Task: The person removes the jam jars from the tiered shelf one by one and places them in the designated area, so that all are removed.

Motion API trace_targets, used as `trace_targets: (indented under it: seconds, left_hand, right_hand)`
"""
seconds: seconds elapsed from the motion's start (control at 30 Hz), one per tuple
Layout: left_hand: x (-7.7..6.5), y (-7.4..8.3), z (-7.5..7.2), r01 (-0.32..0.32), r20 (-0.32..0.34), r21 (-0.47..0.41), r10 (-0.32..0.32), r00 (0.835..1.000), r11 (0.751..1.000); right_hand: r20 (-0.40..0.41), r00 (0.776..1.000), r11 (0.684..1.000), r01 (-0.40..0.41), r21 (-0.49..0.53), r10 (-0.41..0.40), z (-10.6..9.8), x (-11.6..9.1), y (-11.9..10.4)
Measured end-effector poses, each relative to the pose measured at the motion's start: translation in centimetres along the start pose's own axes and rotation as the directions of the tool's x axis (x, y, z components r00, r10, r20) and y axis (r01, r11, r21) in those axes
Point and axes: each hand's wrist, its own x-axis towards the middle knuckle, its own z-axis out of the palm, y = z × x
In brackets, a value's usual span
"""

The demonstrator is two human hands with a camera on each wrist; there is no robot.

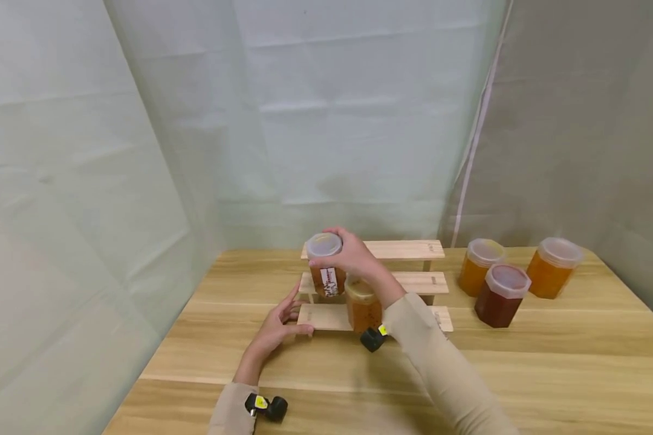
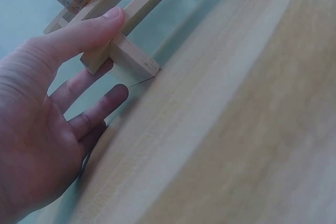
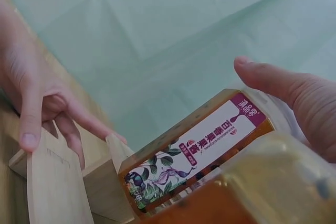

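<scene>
My right hand [image 1: 354, 254] grips a jam jar [image 1: 326, 281] near its clear lid, thumb on one side and fingers round the other. The jar is eight-sided, with dark specks and a white and purple label [image 3: 194, 150]. In the head view it overlaps the left end of the middle tier of a three-tier wooden rack [image 1: 326, 317], close over the plank. My left hand [image 1: 274, 329] pinches the left end of the lowest plank, thumb on its front edge and index finger under it. A second amber jar [image 1: 364, 311] stands on the lowest tier, partly behind my right wrist.
To the right of the rack, a dark red jar [image 1: 500, 299] and two orange jars, one nearer the rack [image 1: 473, 275] and one farther right [image 1: 552, 272], stand on the wooden table [image 1: 522, 374]. Pale cloth [image 1: 348, 133] hangs behind the rack and at both sides.
</scene>
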Motion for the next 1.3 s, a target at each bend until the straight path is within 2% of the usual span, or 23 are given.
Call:
trace_targets:
  seconds: [0.2, 0.37, 0.53, 0.63, 0.7, 0.77, 0.83, 0.97, 1.13, 1.3]
  left_hand:
    - [-0.3, -0.1, -0.1, -0.022, 0.014, -0.005, 0.022, 1.000, 1.000]
    - [-0.2, -0.2, 0.0, -0.005, 0.005, -0.012, 0.005, 1.000, 1.000]
    - [0.2, -0.1, 0.7, 0.009, -0.009, -0.024, -0.009, 1.000, 1.000]
    - [0.4, -0.1, 1.1, -0.002, 0.018, -0.037, 0.003, 1.000, 0.999]
    - [0.5, 0.0, 1.3, -0.012, 0.041, -0.036, 0.014, 0.999, 0.999]
    - [0.6, 0.0, 1.3, -0.018, 0.049, -0.030, 0.019, 0.999, 0.999]
    - [0.8, 0.1, 1.3, -0.019, 0.042, -0.020, 0.020, 0.999, 1.000]
    - [0.7, 0.3, 0.7, -0.019, 0.023, 0.000, 0.019, 1.000, 1.000]
    - [0.6, 0.3, 0.1, -0.010, 0.032, 0.010, 0.010, 0.999, 1.000]
    - [0.5, 0.1, 0.0, -0.016, 0.039, -0.007, 0.016, 0.999, 1.000]
  right_hand:
    - [-0.087, 0.996, 1.000, 0.002, -0.017, -0.004, 0.4, -0.4, 0.1]
    - [-0.161, 0.987, 1.000, -0.002, -0.003, 0.001, 0.3, -0.6, 0.1]
    - [-0.232, 0.971, 0.992, -0.037, 0.120, 0.065, -0.9, -0.8, -0.1]
    - [-0.293, 0.949, 0.970, -0.041, 0.242, 0.113, -2.7, -1.2, -0.4]
    - [-0.340, 0.933, 0.956, -0.014, 0.292, 0.118, -4.3, -1.5, -0.7]
    - [-0.396, 0.914, 0.950, 0.042, 0.309, 0.088, -6.2, -1.9, -1.3]
    - [-0.460, 0.887, 0.954, 0.103, 0.282, 0.040, -8.2, -2.5, -2.1]
    - [-0.583, 0.812, 0.949, 0.205, 0.238, -0.030, -11.9, -4.0, -3.6]
    - [-0.688, 0.726, 0.941, 0.239, 0.239, -0.010, -16.0, -7.2, -4.2]
    - [-0.757, 0.652, 0.931, 0.243, 0.274, 0.052, -19.9, -10.8, -3.0]
